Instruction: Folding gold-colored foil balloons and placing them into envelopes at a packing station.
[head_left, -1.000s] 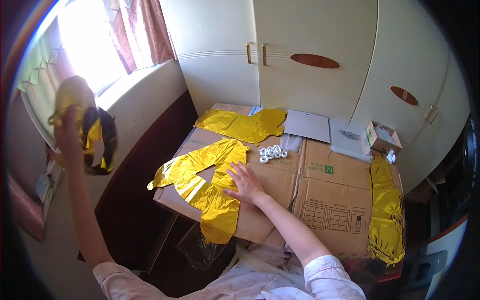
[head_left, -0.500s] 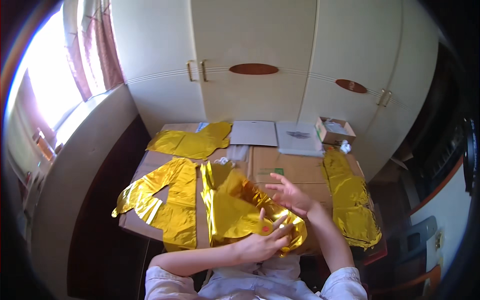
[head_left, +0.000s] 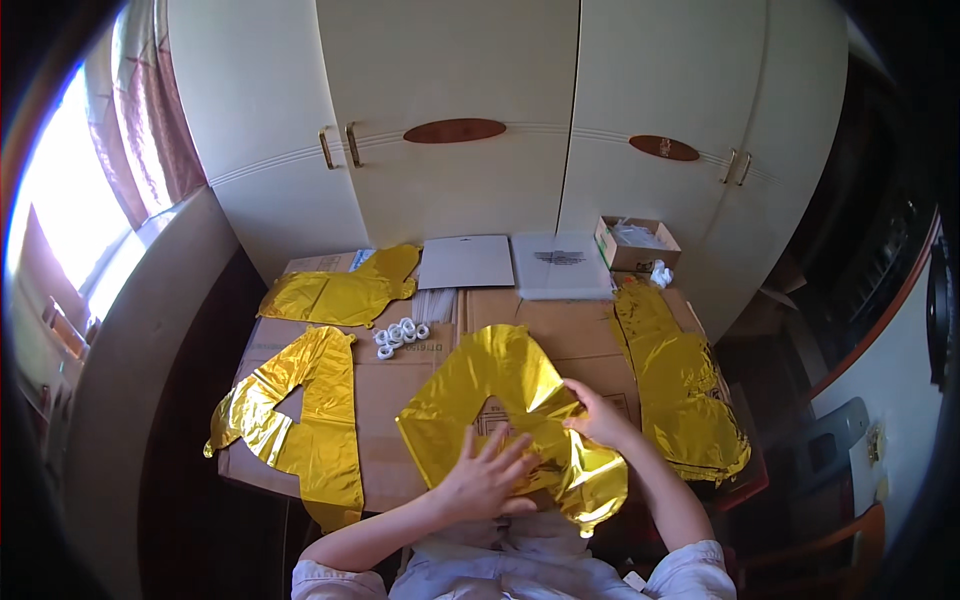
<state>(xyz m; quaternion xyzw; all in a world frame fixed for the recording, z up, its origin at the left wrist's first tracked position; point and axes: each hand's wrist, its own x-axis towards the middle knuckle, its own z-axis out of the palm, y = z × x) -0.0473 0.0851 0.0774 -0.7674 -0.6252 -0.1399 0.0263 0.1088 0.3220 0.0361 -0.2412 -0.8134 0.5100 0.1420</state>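
Note:
A flat gold foil balloon (head_left: 450,385) with an angular hole in its middle lies spread before me on brown cardboard. My left hand (head_left: 485,472) is over its near part, fingers spread apart and holding nothing. At the balloon's right edge, my right hand (head_left: 597,413) grips the foil between thumb and fingers. The balloon's near right end droops toward my lap, shiny and creased. To the left lies another flat gold balloon (head_left: 330,420), also with a hole. A stack of gold foil balloons (head_left: 680,400) is on the right.
Beyond the held balloon sit several small white rolls (head_left: 400,335). Along the back are another gold balloon (head_left: 335,297), a grey-white board (head_left: 465,262), a clear plastic packet (head_left: 562,268) and a small open box (head_left: 640,243) of clear plastic. A crumpled white piece (head_left: 661,274) lies beside it.
The held balloon has gone from folded and bunched to spread flat, its hole now showing. My right hand has moved onto its right edge. The white rolls are now uncovered. The view has shifted.

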